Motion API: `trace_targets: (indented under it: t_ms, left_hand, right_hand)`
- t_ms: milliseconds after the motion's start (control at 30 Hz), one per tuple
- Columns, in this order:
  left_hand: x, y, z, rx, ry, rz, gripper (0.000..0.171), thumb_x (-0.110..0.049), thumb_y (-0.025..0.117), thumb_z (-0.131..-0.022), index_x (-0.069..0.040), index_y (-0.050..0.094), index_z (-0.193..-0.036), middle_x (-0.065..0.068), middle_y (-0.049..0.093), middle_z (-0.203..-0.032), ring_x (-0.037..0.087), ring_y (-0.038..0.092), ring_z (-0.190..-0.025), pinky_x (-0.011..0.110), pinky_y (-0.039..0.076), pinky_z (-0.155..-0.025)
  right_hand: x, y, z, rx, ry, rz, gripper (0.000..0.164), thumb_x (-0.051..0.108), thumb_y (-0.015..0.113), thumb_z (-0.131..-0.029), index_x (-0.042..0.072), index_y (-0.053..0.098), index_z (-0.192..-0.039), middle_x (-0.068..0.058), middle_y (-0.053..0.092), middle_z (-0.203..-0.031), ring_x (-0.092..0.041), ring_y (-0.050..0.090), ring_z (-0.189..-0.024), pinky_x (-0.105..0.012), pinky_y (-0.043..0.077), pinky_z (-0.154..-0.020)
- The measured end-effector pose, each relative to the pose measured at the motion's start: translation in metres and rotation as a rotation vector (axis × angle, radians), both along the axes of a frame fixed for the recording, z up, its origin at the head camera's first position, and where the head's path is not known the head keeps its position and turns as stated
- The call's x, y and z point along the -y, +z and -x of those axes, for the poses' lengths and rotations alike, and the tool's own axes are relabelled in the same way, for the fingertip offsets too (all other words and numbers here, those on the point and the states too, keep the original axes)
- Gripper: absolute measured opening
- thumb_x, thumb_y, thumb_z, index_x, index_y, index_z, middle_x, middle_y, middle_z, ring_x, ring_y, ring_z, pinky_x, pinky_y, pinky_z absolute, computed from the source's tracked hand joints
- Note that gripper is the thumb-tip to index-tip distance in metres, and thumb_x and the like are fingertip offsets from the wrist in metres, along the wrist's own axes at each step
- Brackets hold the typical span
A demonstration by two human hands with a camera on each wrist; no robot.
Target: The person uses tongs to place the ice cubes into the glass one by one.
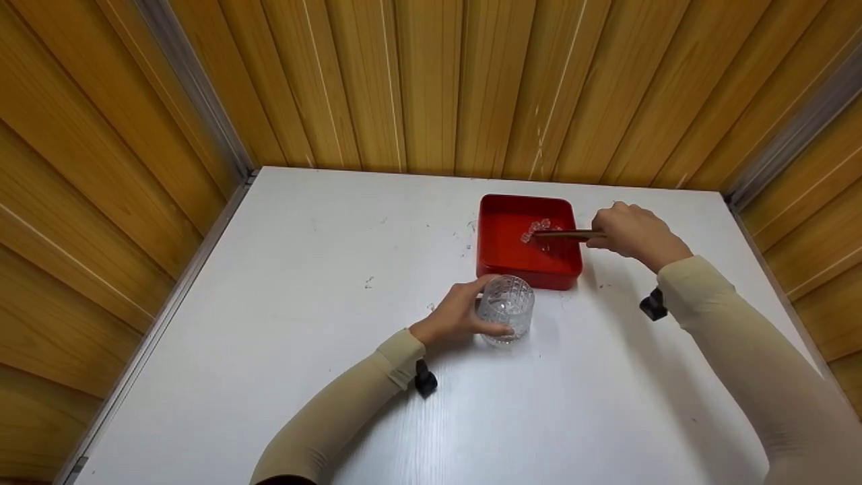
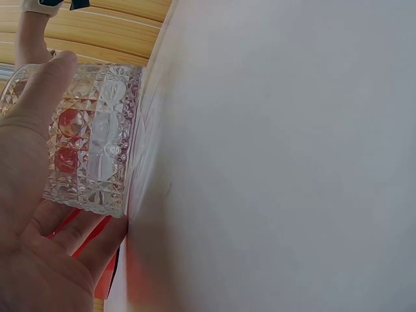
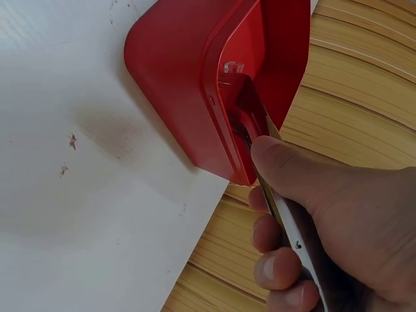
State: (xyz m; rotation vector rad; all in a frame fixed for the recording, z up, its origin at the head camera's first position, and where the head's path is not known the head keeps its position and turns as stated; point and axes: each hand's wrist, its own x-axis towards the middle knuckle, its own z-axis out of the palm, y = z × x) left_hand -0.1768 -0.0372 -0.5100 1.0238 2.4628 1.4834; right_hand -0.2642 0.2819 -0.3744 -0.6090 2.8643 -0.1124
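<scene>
My left hand (image 1: 461, 313) holds a clear cut-glass tumbler (image 1: 507, 310), thumb on the near side and fingers round the far side. The tumbler stands upright on the table, just in front of a red square tray (image 1: 528, 277). In the left wrist view, the patterned glass (image 2: 97, 136) lies between thumb and fingers. My right hand (image 1: 633, 232) grips slim metal tongs (image 1: 569, 234) over the tray's right wall. Their tips reach down among small clear ice-like pieces (image 1: 541, 224). In the right wrist view, the tray wall hides the tips of the tongs (image 3: 286, 224).
The white table (image 1: 323, 303) carries a few small dark marks. Yellow wood-look panels (image 1: 431, 87) rise behind it and along both sides. A black wrist mount (image 1: 653, 305) hangs below the right cuff, another (image 1: 425, 380) below the left.
</scene>
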Motion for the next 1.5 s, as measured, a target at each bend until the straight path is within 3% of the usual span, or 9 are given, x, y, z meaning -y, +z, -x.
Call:
trace_targets:
  t_ms: [1167, 1500]
  left_hand:
    - [0.0, 0.0, -0.001, -0.005, 0.012, 0.012, 0.084, -0.03, 0.096, -0.073, -0.011, 0.055, -0.143, 0.003, 0.069, -0.129, 0.014, 0.066, -0.114, 0.021, 0.051, -0.098]
    - [0.0, 0.0, -0.001, -0.005, 0.016, 0.018, 0.084, -0.03, 0.095, -0.073, -0.012, 0.054, -0.144, 0.003, 0.069, -0.131, 0.013, 0.065, -0.116, 0.02, 0.05, -0.1]
  right_hand:
    - [-0.005, 0.004, -0.004, 0.035, -0.029, 0.035, 0.018, 0.02, 0.077, -0.093, 0.004, 0.078, -0.102, -0.004, 0.068, -0.079, -0.023, 0.055, -0.071, -0.034, 0.05, -0.058]
    - [-0.01, 0.006, -0.011, 0.01, 0.008, 0.033, 0.016, 0.02, 0.076, -0.094, 0.005, 0.078, -0.099, -0.001, 0.066, -0.074, -0.021, 0.055, -0.067, -0.033, 0.047, -0.055]
